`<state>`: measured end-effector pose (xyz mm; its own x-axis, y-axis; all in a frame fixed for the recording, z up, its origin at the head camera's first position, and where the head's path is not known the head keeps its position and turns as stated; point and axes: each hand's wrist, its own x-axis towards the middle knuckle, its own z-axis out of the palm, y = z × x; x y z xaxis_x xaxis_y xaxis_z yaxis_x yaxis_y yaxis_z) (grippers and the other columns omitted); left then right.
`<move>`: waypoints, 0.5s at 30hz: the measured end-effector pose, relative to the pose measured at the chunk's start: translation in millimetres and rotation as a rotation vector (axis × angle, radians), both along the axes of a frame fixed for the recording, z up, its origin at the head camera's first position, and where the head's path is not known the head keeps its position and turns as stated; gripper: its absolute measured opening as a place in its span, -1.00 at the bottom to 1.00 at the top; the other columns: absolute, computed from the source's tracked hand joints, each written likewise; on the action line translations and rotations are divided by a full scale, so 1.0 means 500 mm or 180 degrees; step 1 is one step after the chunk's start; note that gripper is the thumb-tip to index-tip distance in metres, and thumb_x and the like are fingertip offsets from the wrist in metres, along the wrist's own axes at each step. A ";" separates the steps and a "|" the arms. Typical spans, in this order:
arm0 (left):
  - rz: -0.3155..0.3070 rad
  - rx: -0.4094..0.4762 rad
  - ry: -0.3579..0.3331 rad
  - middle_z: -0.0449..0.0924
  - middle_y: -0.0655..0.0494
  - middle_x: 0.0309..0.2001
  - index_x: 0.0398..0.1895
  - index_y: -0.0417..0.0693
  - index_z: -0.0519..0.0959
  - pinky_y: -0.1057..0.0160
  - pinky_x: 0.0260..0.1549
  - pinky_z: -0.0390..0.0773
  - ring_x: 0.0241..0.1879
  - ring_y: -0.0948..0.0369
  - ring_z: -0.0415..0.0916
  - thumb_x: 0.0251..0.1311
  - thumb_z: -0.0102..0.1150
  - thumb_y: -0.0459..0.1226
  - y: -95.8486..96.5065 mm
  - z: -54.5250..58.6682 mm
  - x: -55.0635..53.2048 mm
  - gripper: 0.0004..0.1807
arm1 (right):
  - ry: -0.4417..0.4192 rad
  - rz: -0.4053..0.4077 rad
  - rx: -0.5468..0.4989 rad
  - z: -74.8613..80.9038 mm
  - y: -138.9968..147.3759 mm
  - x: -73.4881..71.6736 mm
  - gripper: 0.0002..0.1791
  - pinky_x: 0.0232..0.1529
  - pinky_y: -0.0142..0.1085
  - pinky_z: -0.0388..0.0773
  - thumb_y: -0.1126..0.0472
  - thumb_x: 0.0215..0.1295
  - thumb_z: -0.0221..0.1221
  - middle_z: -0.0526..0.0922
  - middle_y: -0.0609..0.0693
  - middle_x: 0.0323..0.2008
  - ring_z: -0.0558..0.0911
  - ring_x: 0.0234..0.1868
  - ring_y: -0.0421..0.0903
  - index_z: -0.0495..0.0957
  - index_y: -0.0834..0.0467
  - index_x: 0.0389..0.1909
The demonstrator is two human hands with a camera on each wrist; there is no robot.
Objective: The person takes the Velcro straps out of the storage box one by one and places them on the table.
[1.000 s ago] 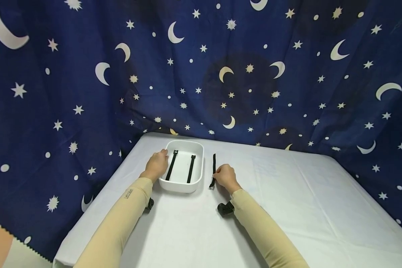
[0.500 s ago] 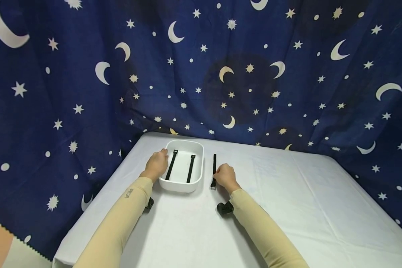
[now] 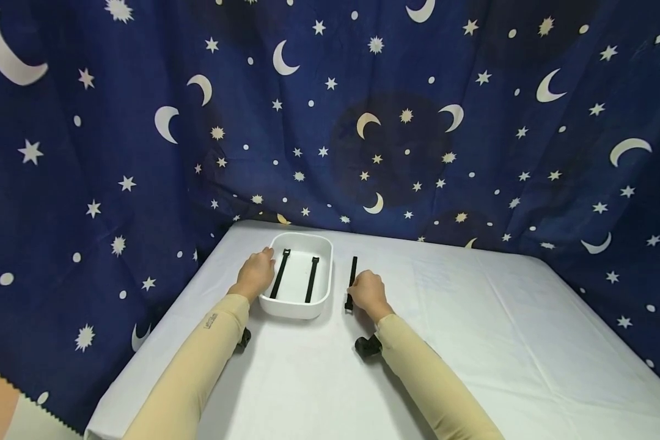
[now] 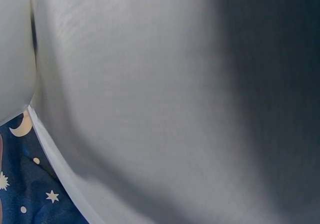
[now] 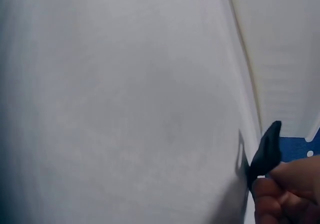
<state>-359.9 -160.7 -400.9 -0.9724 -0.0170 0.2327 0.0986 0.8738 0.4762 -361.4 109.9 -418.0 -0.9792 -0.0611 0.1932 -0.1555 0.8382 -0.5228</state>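
While a dark blue curtain printed with moons and stars hangs behind and to the left of it, the worktop under a white cloth carries everything in use near its far left corner. There a white tray sits with two black straps lying lengthwise inside it, side by side and apart from each other. The left hand rests against the tray's left wall, fingers laid over the rim near the far end, steadying it rather than lifting it. Just to the right of the tray, on the bare cloth, lies a third strap, parallel to the tray's right wall and not touching it. The right hand grips this strap at its near end; the right wrist view shows the fingertips curled and pinching a dark strap end, raised a little off the cloth. Small black wrist cameras sit under both forearms. By my reading, the step in hand is picking up the last loose strap while the tray is held in place. The next move would call for lifting the strap clear of the cloth, carrying it leftward over the tray's right wall, and laying it straight in the free space beside the two already there, without dragging its far end against the rim.
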 end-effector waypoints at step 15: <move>-0.0039 -0.0057 0.0023 0.34 -0.27 0.41 0.39 -0.30 0.37 -0.15 0.22 0.54 0.28 -0.22 0.46 0.50 -0.08 -0.30 -0.006 0.000 -0.011 -0.53 | 0.0001 0.0068 -0.0118 0.037 0.003 -0.007 -0.86 -0.36 -0.23 0.62 0.23 0.22 0.35 0.76 0.07 -0.45 0.63 -0.48 -0.07 0.74 0.22 -0.44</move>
